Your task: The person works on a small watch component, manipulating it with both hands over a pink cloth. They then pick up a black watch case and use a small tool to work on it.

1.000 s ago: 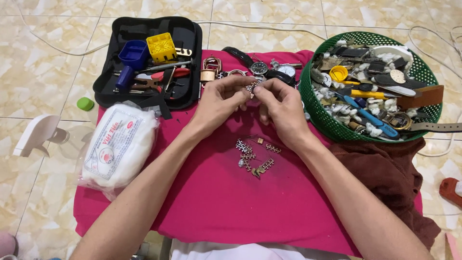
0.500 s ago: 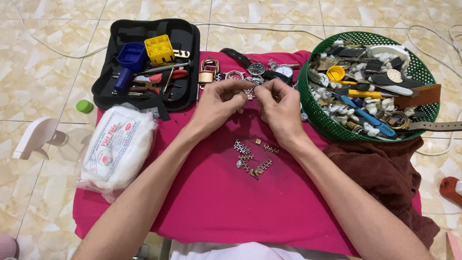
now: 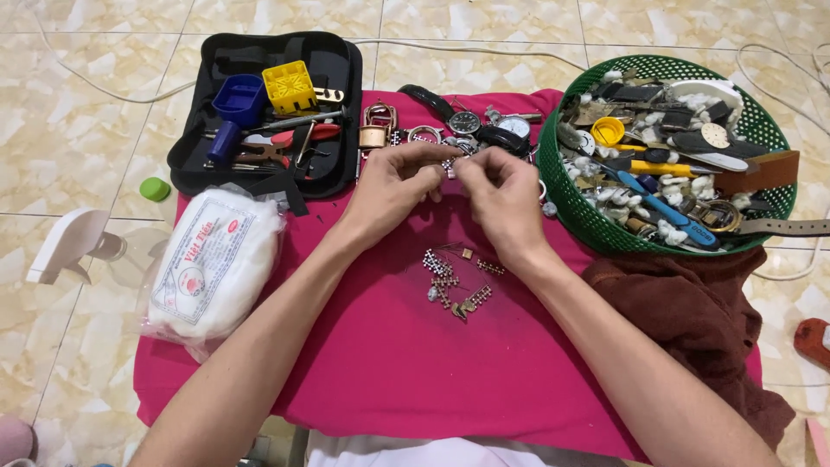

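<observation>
Left hand: left hand (image 3: 393, 186), centre of the frame, fingers curled and pinched on one end of a small silver metal watch-band piece (image 3: 450, 166).
Right hand: right hand (image 3: 501, 195), just right of centre, fingertips closed on the other end of the same piece; the two hands meet fingertip to fingertip.
Held piece: sits between the fingertips, slightly above frame centre, lifted off the cloth; mostly hidden by the fingers, so its exact form cannot be told.
Work surface: bright pink cloth (image 3: 380, 363) spread over the middle and lower frame, on a beige marbled tile floor (image 3: 78, 130).
Loose parts: a scatter of small silver and gold metal band links (image 3: 454, 281) lies on the cloth just below the hands, apart from them.
Behind hands: a row of watches and watch cases (image 3: 471, 125) along the top edge of the cloth.
Upper left: open black zip tool case (image 3: 341, 78) holding a yellow plastic block (image 3: 290, 86), a blue plastic holder (image 3: 233, 108) and red-handled pliers (image 3: 298, 138).
Left: clear plastic bag of white cotton wadding (image 3: 212, 264) on the cloth edge; a small green cap (image 3: 156, 188) on the floor beside the case.
Upper right: round green plastic mesh basket (image 3: 588, 216) full of watch straps, dials and tools.
Lower right: crumpled dark brown cloth (image 3: 700, 324) below the basket.
</observation>
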